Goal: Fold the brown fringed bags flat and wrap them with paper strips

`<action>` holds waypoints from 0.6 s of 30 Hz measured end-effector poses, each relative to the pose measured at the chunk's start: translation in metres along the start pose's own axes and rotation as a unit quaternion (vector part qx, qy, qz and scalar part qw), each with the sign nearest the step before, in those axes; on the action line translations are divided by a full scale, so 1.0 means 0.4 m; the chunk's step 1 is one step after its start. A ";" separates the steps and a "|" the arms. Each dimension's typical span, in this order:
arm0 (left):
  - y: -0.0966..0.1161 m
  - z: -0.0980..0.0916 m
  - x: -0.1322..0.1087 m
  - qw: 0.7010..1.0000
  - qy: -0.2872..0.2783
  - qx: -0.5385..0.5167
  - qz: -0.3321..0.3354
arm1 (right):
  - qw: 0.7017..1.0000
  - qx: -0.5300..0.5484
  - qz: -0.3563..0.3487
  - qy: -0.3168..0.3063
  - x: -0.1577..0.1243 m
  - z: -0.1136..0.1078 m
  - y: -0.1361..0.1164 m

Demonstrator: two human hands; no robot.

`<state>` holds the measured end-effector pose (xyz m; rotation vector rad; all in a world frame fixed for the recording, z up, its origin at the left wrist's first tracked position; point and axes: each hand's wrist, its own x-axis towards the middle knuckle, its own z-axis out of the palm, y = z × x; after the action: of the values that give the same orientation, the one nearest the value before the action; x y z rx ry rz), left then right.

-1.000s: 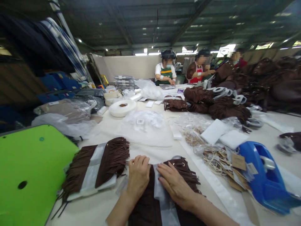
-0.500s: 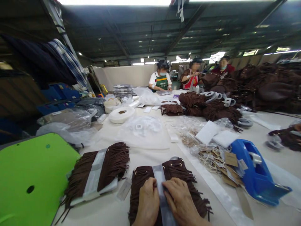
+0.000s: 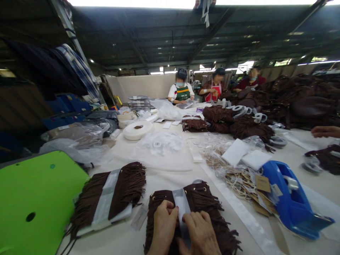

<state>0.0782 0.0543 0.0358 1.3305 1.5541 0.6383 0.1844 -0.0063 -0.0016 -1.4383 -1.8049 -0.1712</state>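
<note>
Bag (image 3: 204, 202), brown and fringed, lies beneath my left hand (image 3: 164, 223) and right hand (image 3: 201, 230), toward the tabletop's (image 3: 117, 237) near edge; they are slightly apart at its pale strip (image 3: 181, 201) (whether gripping, I cannot tell).

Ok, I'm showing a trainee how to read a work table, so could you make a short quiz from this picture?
1. True or false: the left hand and the right hand are both on the dark brown fringed bundle with a pale translucent band around its middle.

2. Which lies between the bright green flat panel and that bundle?
A a white disc-shaped roll
B a second dark brown fringed bundle
C a heap of brown cardboard tags

3. Fill in: the blue plastic tape dispenser is toward the ____ side of the picture.

Key: 1 true; 2 B; 3 right.
</note>
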 end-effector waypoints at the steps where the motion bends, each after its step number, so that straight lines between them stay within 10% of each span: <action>1: 0.000 -0.001 0.000 1.000 -0.003 -0.010 -0.002 | 1.000 0.000 -0.007 0.013 0.002 0.007 -0.003; 7: 0.010 -0.003 0.000 0.999 -0.004 -0.037 -0.013 | 0.991 0.018 -0.059 0.115 0.003 0.054 -0.013; 18: 0.031 0.026 0.008 1.000 -0.028 0.004 -0.009 | 0.992 0.010 -0.119 0.037 -0.004 0.027 0.020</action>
<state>0.0932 0.0588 0.0412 1.3281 1.5227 0.5794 0.1861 0.0013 -0.0128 -1.1853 -1.9069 -0.3227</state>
